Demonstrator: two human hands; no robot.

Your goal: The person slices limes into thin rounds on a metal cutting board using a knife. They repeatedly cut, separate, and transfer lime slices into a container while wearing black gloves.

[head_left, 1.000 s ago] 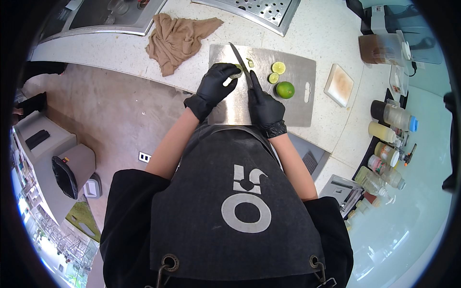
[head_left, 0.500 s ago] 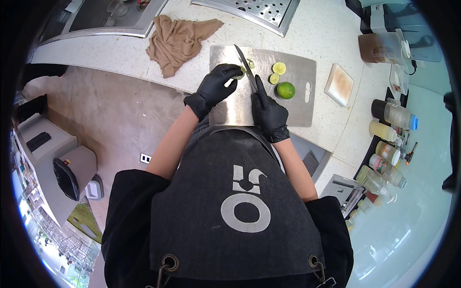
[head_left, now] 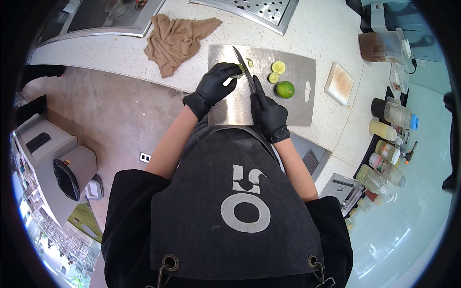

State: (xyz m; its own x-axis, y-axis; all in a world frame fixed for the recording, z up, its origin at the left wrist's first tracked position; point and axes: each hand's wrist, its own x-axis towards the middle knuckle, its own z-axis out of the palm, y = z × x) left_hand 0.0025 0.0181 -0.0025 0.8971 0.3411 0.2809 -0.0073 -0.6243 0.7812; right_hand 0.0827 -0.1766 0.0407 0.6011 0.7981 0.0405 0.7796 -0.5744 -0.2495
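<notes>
A: The right hand (head_left: 269, 114), in a black glove, is wrapped round the handle of a kitchen knife (head_left: 247, 72), forefinger stretched forward along it. What about the other one?

B: The left hand (head_left: 214, 85), gloved in black too, pinches a cut lime piece (head_left: 241, 70) between thumb and fingers, just left of the blade. The fingers hide much of the piece, and I can't tell whether the steel touches it.

A: Where is all this, starting with the biggest thing?

B: At a pale speckled countertop (head_left: 331, 50). On it lies a metal cutting board (head_left: 295, 62) with a slot near its right edge, and both hands are over that board.

A: And next down in size?

B: A crumpled brown cloth (head_left: 174, 45), beyond the board to the left. Then a white slab (head_left: 339, 84) with a tan stain, just off the board's right side.

A: And on the board?

B: A green lime (head_left: 285, 90) right of the knife, near the slot. Above it, a lime half (head_left: 278, 67) shows its pale flesh; between them sits a smaller lime slice (head_left: 273, 78), cut face up. Smallest are some green scraps (head_left: 250, 63), close by the blade's right side.
</notes>
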